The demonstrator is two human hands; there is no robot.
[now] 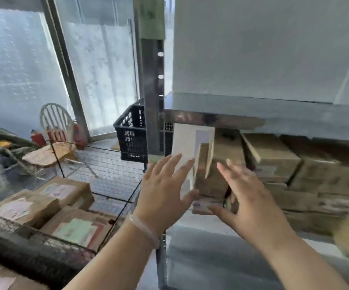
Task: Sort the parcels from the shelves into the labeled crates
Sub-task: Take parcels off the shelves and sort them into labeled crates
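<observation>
Partly sorted — several boxes (65, 192) lie in the wire crate (106, 170) at lower left, but many parcels (274, 158) sit stacked on the shelf (200, 243) at right. The left hand (165, 191) and right hand (251, 199), fingers spread wide and holding nothing, flank the upright white parcel (187, 141) at centre.

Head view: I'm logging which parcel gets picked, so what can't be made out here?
All in the head view:
- White parcel: lower edge hidden by the left hand; label blurred.
- Right hand: motion blur hides whether it touches the brown parcels.
- Black crate: partly behind the shelf post; contents unseen.
</observation>
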